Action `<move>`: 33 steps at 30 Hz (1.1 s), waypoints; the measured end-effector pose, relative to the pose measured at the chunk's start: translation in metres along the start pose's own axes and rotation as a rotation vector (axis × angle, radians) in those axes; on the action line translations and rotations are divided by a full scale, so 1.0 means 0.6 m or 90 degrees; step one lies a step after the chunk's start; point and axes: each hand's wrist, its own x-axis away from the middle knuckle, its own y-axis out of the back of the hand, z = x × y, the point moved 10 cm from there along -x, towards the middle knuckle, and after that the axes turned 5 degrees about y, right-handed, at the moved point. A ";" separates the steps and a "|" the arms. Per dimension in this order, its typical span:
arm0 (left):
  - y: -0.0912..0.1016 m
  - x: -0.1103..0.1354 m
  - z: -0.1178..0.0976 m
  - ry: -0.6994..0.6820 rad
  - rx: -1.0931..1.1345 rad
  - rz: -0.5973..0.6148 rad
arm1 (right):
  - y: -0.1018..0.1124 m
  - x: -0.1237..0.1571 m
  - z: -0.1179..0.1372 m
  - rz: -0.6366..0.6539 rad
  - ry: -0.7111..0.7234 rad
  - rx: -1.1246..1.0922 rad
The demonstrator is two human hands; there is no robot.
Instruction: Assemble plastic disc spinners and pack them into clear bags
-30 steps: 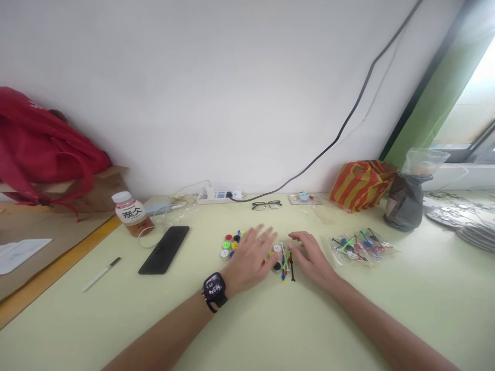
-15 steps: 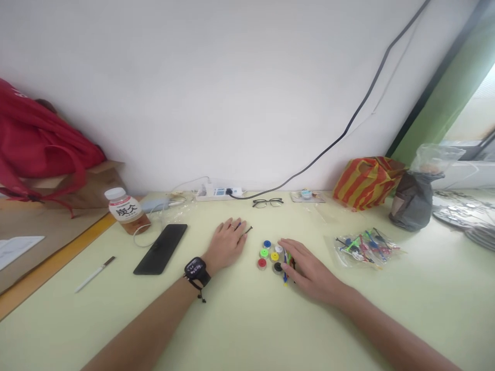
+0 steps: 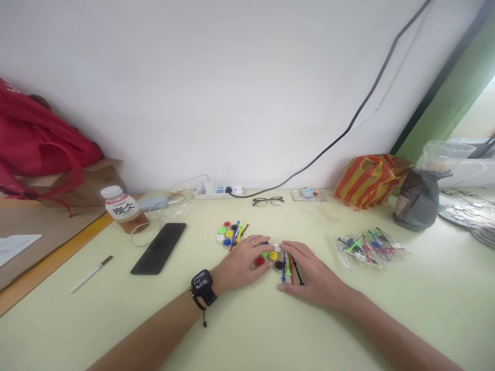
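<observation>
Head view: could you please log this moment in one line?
left hand: at nearer discs | right hand: at nearer sticks | farther discs: beyond left hand

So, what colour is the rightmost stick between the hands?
Black; that stick shows best in the head view.

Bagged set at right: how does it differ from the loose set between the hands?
The bagged set lies jumbled in clear plastic; the loose set sits on the table. The loose set's sticks run roughly side by side; the bagged set's cross. Both have coloured discs and sticks.
</observation>
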 end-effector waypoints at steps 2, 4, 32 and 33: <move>0.008 -0.001 0.013 0.013 0.014 -0.042 | 0.004 0.000 -0.013 -0.011 -0.032 -0.003; 0.015 -0.002 0.021 0.022 0.014 -0.074 | 0.009 -0.002 -0.022 -0.022 -0.047 -0.016; -0.032 0.026 -0.121 -0.169 0.007 0.066 | 0.028 -0.010 -0.052 -0.099 -0.032 0.022; -0.040 0.027 -0.119 -0.163 0.001 0.082 | 0.029 -0.011 -0.053 -0.105 -0.032 0.016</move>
